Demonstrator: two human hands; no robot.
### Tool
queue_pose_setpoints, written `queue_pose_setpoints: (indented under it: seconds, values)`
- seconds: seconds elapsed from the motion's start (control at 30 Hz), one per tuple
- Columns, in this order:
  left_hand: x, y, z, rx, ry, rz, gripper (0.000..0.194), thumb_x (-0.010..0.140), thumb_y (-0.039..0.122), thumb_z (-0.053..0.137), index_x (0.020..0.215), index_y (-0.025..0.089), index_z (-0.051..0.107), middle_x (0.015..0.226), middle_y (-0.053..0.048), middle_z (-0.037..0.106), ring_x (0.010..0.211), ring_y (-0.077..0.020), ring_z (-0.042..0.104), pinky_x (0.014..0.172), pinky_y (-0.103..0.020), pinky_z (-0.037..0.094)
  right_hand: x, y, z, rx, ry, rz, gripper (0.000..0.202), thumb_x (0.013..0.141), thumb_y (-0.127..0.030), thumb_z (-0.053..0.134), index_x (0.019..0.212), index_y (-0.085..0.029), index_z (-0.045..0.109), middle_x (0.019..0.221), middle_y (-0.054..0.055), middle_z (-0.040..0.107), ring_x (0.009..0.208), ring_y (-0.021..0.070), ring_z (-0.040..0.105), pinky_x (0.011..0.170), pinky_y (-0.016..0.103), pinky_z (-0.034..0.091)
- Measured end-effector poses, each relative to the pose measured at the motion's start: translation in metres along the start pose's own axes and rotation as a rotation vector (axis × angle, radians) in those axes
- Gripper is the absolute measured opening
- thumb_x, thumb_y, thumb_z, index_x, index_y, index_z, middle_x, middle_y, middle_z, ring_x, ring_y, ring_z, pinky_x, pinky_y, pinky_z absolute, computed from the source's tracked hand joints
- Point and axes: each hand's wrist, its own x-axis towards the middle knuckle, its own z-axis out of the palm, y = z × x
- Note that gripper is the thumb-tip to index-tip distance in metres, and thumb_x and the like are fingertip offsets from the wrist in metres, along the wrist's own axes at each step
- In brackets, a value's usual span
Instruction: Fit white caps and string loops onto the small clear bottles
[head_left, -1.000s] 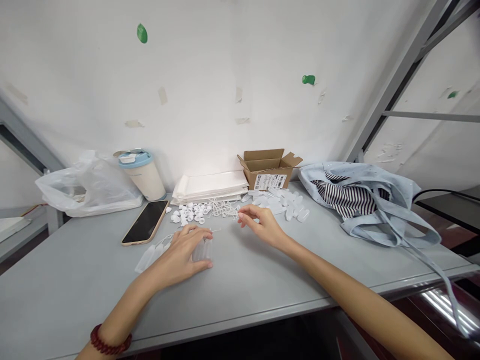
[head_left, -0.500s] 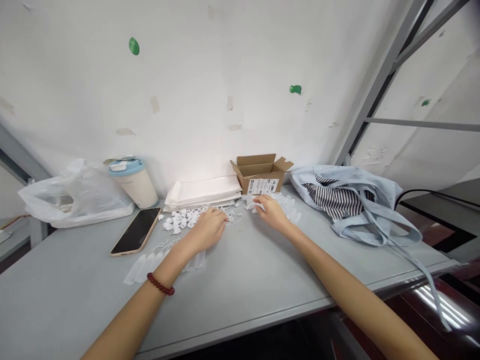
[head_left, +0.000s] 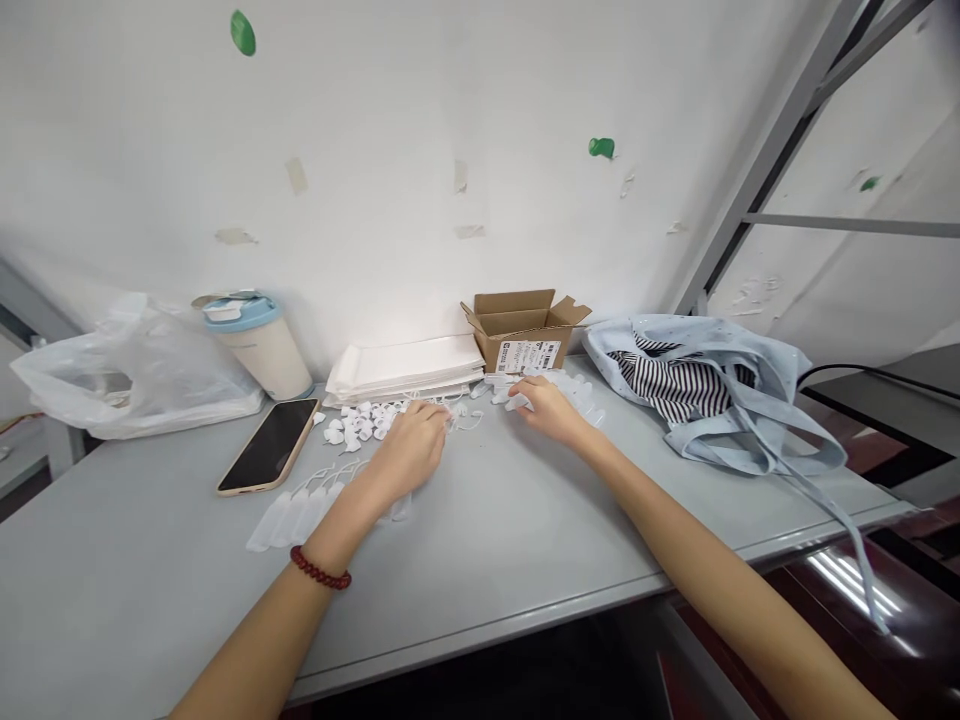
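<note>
We had our left hand at the white loops, near the caps; its fingers were curled, and we could not tell if they held something. Our right hand was at the clear tubes before the box, fingers bent, grip also unclear. A looped tube row lay on the counter, partly hidden by our left arm.
</note>
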Motion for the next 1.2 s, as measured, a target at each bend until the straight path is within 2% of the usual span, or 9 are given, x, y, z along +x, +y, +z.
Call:
queue_pose_setpoints:
  seconds: [0.13, 0.3, 0.4, 0.53, 0.7, 0.87, 1.03, 1.2]
  values:
    - [0.0, -0.004, 0.0, -0.094, 0.119, -0.062, 0.037, 0.09, 0.018, 0.033, 0.112, 0.01, 0.061, 0.117, -0.012, 0.063, 0.111, -0.0257, 0.051, 0.098, -0.043, 0.041, 0.0, -0.001, 0.004, -0.131, -0.05, -0.027, 0.042, 0.07, 0.006, 0.045, 0.102, -0.015, 0.064, 0.107, 0.011, 0.064, 0.103, 0.0262, 0.053, 0.079, 0.034, 0.039]
    - [0.003, -0.001, -0.008, -0.272, 0.247, -0.236, 0.032, 0.086, 0.022, 0.039, 0.105, 0.017, 0.064, 0.117, -0.007, 0.065, 0.11, -0.0232, 0.056, 0.093, -0.04, 0.045, 0.001, 0.0, 0.012, -0.255, -0.052, -0.052, 0.048, 0.07, 0.01, 0.041, 0.104, -0.016, 0.063, 0.107, 0.011, 0.065, 0.102, 0.0263, 0.052, 0.076, 0.034, 0.036]
    - [0.004, 0.003, -0.014, -0.393, 0.309, -0.34, 0.025, 0.083, 0.027, 0.046, 0.092, 0.019, 0.068, 0.103, -0.005, 0.071, 0.096, -0.0214, 0.062, 0.082, -0.035, 0.05, 0.001, 0.001, 0.014, -0.292, -0.064, -0.064, 0.048, 0.071, 0.01, 0.04, 0.104, -0.015, 0.063, 0.103, 0.012, 0.066, 0.103, 0.0269, 0.052, 0.077, 0.035, 0.035]
    - [0.003, 0.008, -0.019, -0.522, 0.318, -0.369, 0.018, 0.076, 0.031, 0.055, 0.076, 0.019, 0.068, 0.08, -0.003, 0.072, 0.078, -0.0191, 0.064, 0.077, -0.033, 0.05, 0.002, 0.002, 0.015, -0.305, -0.043, -0.075, 0.046, 0.073, 0.01, 0.04, 0.105, -0.014, 0.062, 0.105, 0.013, 0.066, 0.104, 0.0276, 0.052, 0.079, 0.037, 0.035]
    - [0.003, 0.011, -0.016, -0.581, 0.307, -0.378, 0.016, 0.072, 0.032, 0.06, 0.071, 0.018, 0.066, 0.075, -0.003, 0.071, 0.073, -0.018, 0.063, 0.073, -0.031, 0.049, 0.001, -0.006, 0.017, -0.109, 0.088, -0.132, 0.036, 0.079, 0.0, 0.047, 0.11, -0.015, 0.059, 0.112, 0.013, 0.064, 0.108, 0.027, 0.052, 0.086, 0.039, 0.04]
    - [0.002, 0.012, -0.012, -0.59, 0.288, -0.353, 0.02, 0.075, 0.032, 0.058, 0.082, 0.018, 0.069, 0.082, -0.004, 0.073, 0.078, -0.019, 0.065, 0.074, -0.032, 0.05, -0.007, -0.032, 0.015, 0.16, 0.214, -0.247, 0.027, 0.085, -0.012, 0.049, 0.109, -0.017, 0.06, 0.105, 0.011, 0.064, 0.097, 0.0237, 0.059, 0.082, 0.037, 0.047]
    - [0.001, 0.017, -0.011, -0.54, 0.307, -0.308, 0.019, 0.077, 0.031, 0.056, 0.081, 0.019, 0.07, 0.085, -0.003, 0.073, 0.079, -0.019, 0.065, 0.076, -0.032, 0.05, -0.018, -0.055, 0.011, 0.23, 0.231, -0.317, 0.028, 0.088, -0.015, 0.047, 0.114, -0.019, 0.058, 0.108, 0.012, 0.062, 0.095, 0.0231, 0.06, 0.08, 0.038, 0.05]
    - [0.001, 0.022, -0.013, -0.553, 0.328, -0.303, 0.018, 0.077, 0.032, 0.056, 0.079, 0.02, 0.069, 0.084, -0.002, 0.073, 0.077, -0.0183, 0.064, 0.077, -0.032, 0.05, -0.02, -0.059, 0.012, 0.269, 0.208, -0.394, 0.03, 0.089, -0.016, 0.046, 0.117, -0.02, 0.058, 0.107, 0.012, 0.061, 0.094, 0.0228, 0.06, 0.082, 0.039, 0.05]
